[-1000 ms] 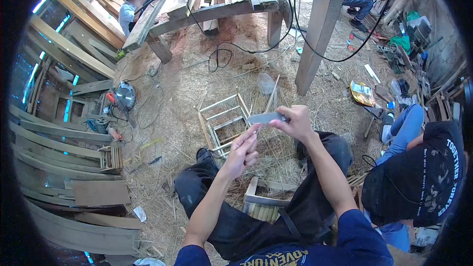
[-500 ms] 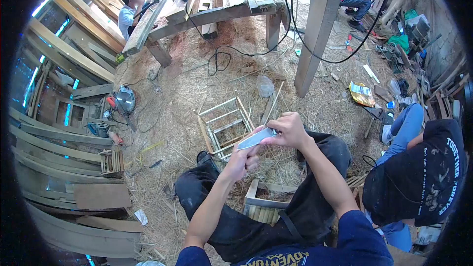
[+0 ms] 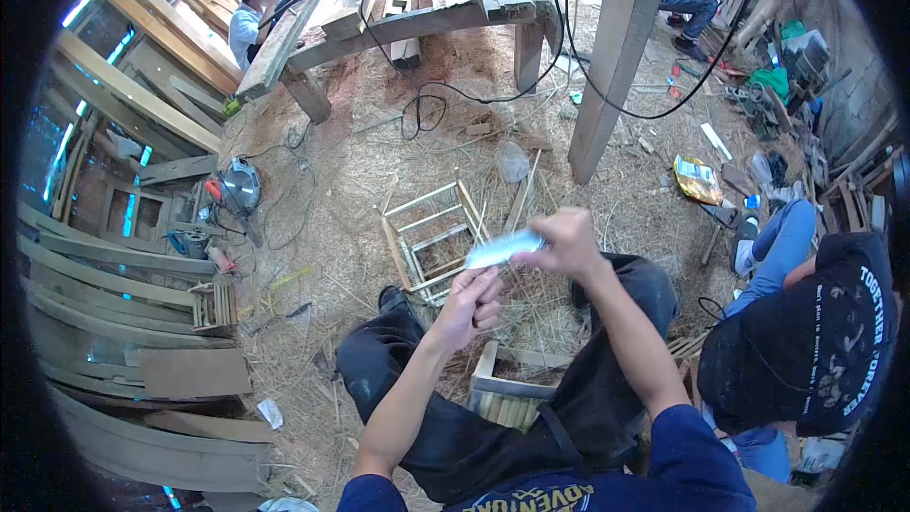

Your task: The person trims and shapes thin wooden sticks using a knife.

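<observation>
My right hand (image 3: 570, 245) is closed around the end of a knife with a broad, pale metallic blade (image 3: 502, 249). The blade is smeared by motion and points left, just above my left hand (image 3: 469, 303). The fingers of my left hand are curled shut; whatever lies in them is too small or hidden to make out. Past my hands, a small slatted wooden frame (image 3: 438, 210) rests on the straw-strewn floor. Between my legs stands another small wooden piece (image 3: 512, 387) with a row of round bamboo-like slats.
A wooden workbench (image 3: 408, 30) and an upright post (image 3: 616, 66) stand ahead, with black cable hanging nearby. A circular saw (image 3: 239, 188) lies at left beside stacked boards (image 3: 133, 275). A person in a black shirt (image 3: 806, 332) sits close at right; two others are farther off.
My right hand and the knife have moved slightly right, away from my left hand, and the blade is now blurred. My left hand has stayed nearly in place.
</observation>
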The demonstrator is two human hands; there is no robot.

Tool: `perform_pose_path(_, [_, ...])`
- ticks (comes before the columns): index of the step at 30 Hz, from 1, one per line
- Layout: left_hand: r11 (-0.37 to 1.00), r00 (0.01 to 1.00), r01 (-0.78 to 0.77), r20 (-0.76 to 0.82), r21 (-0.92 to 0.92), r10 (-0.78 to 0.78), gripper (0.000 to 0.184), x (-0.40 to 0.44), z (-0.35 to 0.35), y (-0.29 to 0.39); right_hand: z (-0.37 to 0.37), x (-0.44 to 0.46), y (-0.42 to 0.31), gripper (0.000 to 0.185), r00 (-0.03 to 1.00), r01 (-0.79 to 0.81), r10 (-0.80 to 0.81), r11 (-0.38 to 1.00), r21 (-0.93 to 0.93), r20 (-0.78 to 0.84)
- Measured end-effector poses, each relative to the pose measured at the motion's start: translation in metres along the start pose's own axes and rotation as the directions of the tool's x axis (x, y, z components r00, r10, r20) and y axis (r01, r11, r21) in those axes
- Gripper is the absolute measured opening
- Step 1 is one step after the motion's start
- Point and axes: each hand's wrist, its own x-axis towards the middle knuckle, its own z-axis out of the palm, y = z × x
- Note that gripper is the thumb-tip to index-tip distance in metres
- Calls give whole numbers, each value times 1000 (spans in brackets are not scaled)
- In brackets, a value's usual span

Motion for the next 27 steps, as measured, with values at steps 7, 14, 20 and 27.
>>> perform_pose_path(7, [1000,998,-6,68,-17,7,46,2,-6,1,8,-2,-3,50,996,84,-84,996,22,-1])
perform_pose_path(14, [988,988,-86,142,125,68,46,-2,-1,5,-7,4,25,46,981,-138,129,989,-58,-143])
perform_pose_path(20, [986,990,-92,117,137,76,46,-1,-2,0,-10,-2,15,44,989,-69,50,988,-138,-139])
perform_pose_path(27, [987,997,-41,66,155,31,47,2,-12,-5,-7,-9,0,44,1000,24,-24,1000,-20,-6])
